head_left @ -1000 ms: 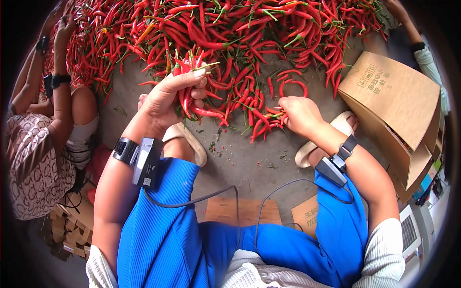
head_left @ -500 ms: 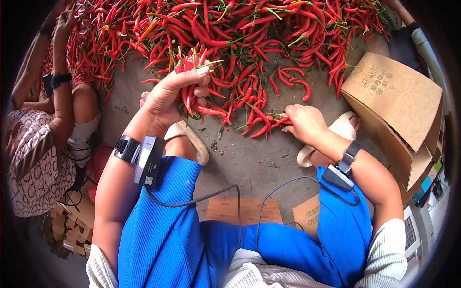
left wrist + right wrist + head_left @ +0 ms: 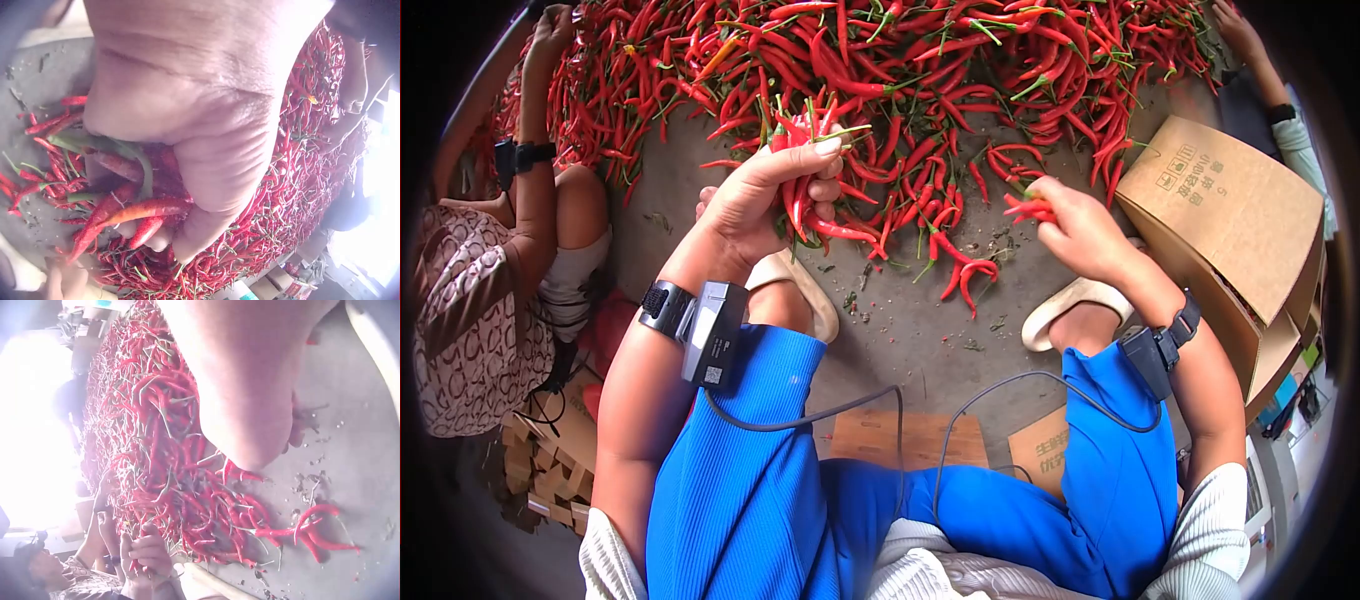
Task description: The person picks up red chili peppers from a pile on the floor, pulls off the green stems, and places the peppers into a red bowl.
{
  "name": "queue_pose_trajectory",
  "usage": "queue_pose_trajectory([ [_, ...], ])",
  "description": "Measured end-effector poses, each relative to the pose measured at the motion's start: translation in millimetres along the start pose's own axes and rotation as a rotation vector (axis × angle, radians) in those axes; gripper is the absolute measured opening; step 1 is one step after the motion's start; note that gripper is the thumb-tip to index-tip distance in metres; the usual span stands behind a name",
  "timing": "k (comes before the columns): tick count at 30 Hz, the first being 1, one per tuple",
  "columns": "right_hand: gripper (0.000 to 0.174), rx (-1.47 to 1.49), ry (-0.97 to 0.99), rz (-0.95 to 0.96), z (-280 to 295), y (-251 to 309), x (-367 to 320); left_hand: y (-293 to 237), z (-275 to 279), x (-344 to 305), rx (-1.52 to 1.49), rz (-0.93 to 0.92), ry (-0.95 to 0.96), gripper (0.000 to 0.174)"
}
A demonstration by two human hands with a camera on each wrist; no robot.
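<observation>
In the head view my left hand grips a bunch of red chili peppers, stems pointing up past the thumb. The left wrist view shows the same bunch under the curled left hand, with one orange-tinged pepper among them. My right hand pinches a few red peppers by the right edge of the loose ones. Between the hands a small group of peppers lies on the floor. In the right wrist view the right hand hides what its fingers hold.
A large heap of red peppers spreads across the far floor. At right stands a cardboard box with flaps. Another person's arm is at left, a further one at far right. Sandals and scraps lie on the grey floor.
My right hand has moved away from the small group, up and to the right, with a few peppers in its fingers. My left hand has barely moved and still grips its bunch.
</observation>
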State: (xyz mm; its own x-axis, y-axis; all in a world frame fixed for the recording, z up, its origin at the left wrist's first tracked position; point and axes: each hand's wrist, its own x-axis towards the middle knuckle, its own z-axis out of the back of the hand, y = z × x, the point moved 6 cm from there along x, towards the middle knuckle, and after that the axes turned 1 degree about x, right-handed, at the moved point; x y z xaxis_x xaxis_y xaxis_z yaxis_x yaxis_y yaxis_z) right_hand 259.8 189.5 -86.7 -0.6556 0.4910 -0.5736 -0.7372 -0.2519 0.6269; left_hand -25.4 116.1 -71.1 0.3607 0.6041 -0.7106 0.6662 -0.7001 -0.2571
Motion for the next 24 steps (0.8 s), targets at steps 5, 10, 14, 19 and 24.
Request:
queue_pose_trajectory([
  [5, 0.029, -0.106, 0.160, 0.230, -48.5, 25.7, -5.2, -1.1, -2.8, 1.9, 0.009, 0.012, -0.031, 0.020],
  [10, 0.025, -0.239, 0.158, 0.111, -76.5, 27.7, 7.1, -0.4, -3.7, 4.8, 0.050, 0.023, -0.042, 0.036],
  [14, 0.023, -0.092, 0.000, 0.198, -52.0, 30.5, 10.8, -0.9, -4.2, 3.4, -0.009, 0.026, -0.016, 0.020],
  [19, 0.020, -0.078, 0.050, 0.154, -10.1, 19.8, 16.8, -3.5, -1.2, 0.5, -0.017, 0.025, -0.017, 0.020],
  [24, 0.018, -0.325, -0.120, 0.189, 19.7, 20.4, 17.2, -2.5, -0.2, 1.3, -0.004, 0.016, -0.024, 0.020],
])
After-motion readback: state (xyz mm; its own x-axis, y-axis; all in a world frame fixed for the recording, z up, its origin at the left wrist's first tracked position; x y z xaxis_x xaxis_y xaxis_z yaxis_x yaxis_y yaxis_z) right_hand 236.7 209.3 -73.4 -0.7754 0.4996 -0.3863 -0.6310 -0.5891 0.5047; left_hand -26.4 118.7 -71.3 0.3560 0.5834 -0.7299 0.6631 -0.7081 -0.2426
